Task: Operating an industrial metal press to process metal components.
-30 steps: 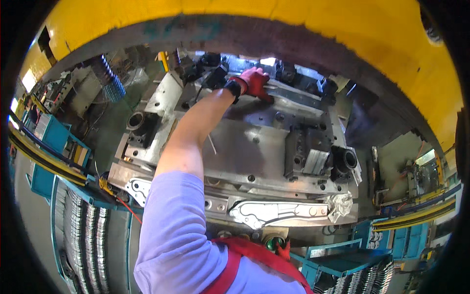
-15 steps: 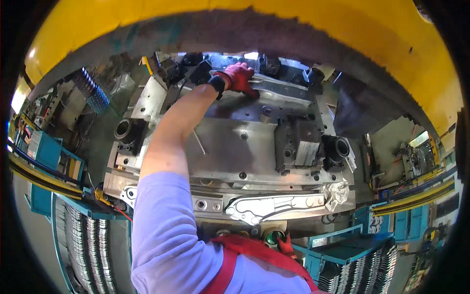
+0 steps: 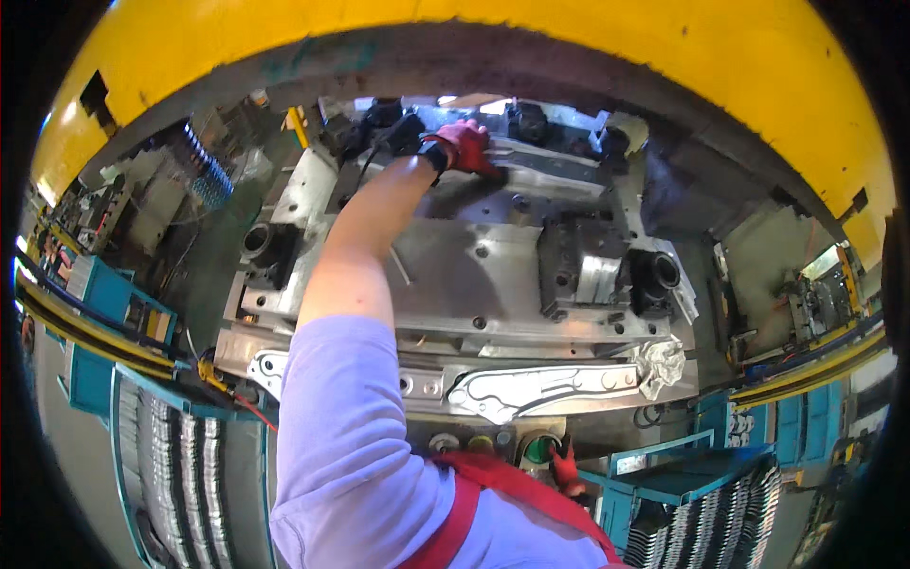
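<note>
My left arm stretches far across a flat steel die [image 3: 445, 261]. The red-gloved left hand [image 3: 464, 147] is at the die's far side, by the left end of a long shaped steel piece [image 3: 550, 169]. Its fingers look bent; what is under them is hidden. Low in the picture, close to my body, my right hand [image 3: 566, 467], also in a red glove, is at the right rim of a round can [image 3: 538, 449] with a green inside. The thumb lies against the rim, and the hand looks closed on it. My body hides part of the can.
A bright shaped metal part [image 3: 540, 387] lies along the near ledge, with crumpled wrap [image 3: 660, 366] at its right end. Black blocks [image 3: 588, 266] and guide bushings [image 3: 654, 273] rise from the die. A yellow press frame [image 3: 607, 38] arches overhead. Teal racks [image 3: 687, 474] hold stacked parts.
The whole view has shifted a little right. My left hand stays at about the same spot on the die, and my right hand remains at the can.
</note>
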### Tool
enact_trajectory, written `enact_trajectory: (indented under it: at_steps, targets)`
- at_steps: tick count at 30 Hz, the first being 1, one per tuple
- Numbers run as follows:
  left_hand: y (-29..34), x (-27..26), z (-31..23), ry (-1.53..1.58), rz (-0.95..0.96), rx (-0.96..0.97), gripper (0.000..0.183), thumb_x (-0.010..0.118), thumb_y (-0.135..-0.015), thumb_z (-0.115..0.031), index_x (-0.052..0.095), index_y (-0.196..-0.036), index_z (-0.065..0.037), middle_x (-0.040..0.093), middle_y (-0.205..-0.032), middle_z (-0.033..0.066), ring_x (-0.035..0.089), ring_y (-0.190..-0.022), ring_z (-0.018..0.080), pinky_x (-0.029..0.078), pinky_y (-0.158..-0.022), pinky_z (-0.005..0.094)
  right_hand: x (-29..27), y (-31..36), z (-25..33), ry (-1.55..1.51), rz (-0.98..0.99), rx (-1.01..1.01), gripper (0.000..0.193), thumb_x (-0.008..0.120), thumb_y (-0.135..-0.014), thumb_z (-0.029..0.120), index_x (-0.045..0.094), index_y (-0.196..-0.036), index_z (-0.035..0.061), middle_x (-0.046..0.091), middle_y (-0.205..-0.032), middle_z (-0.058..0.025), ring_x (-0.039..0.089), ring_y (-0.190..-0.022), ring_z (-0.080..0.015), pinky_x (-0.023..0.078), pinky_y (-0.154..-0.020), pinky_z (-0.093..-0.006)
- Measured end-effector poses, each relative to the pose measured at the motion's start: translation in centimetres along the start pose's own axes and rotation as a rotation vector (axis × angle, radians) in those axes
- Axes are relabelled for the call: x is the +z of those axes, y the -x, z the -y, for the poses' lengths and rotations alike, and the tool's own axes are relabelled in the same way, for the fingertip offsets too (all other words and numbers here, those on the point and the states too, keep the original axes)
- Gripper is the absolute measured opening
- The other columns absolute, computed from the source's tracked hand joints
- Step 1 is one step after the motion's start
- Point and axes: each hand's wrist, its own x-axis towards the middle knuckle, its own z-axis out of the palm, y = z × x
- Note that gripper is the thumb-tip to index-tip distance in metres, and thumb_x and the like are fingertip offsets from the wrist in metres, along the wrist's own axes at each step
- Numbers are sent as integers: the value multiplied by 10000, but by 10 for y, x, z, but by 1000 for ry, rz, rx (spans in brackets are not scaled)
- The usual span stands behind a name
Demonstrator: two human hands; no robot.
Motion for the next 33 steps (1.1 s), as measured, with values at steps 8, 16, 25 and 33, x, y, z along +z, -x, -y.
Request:
enact_trajectory:
  at_steps: [8,16,25,33]
  targets:
    - [1,17,7,28,-172,41,757,656,-621,-622,537,-1093,-42,545,-1048,193,509,-1035,337,420,-872,421,1,15,30,329,-236,-261,570,662,-774,324,476,-1229,37,614,-1021,-179,579,-936,-318,450,-790,-392]
    - [127,12,-32,193,-709,308,685,613,-778,-458,407,-1298,-63,457,-1243,210,443,-1144,356,365,-955,427,-41,-13,188,916,-218,-1046,837,763,-634,326,371,-1317,43,438,-1259,-188,373,-1206,-349,301,-1013,-428]
    - [407,103,-67,519,-583,-300,503,689,-707,-111,521,-1178,-52,511,-1173,169,483,-1099,338,404,-928,391,-35,-83,211,1324,186,-993,999,789,-506,392,330,-1314,26,373,-1274,-235,351,-1178,-406,262,-1015,-492]
    - [466,183,-94,566,-474,-661,649,682,-713,-293,434,-1275,-81,413,-1274,219,378,-1178,389,299,-1002,470,-49,-30,233,1337,27,-1168,1017,798,-482,333,310,-1340,85,387,-1243,-223,360,-1142,-418,281,-970,-522]
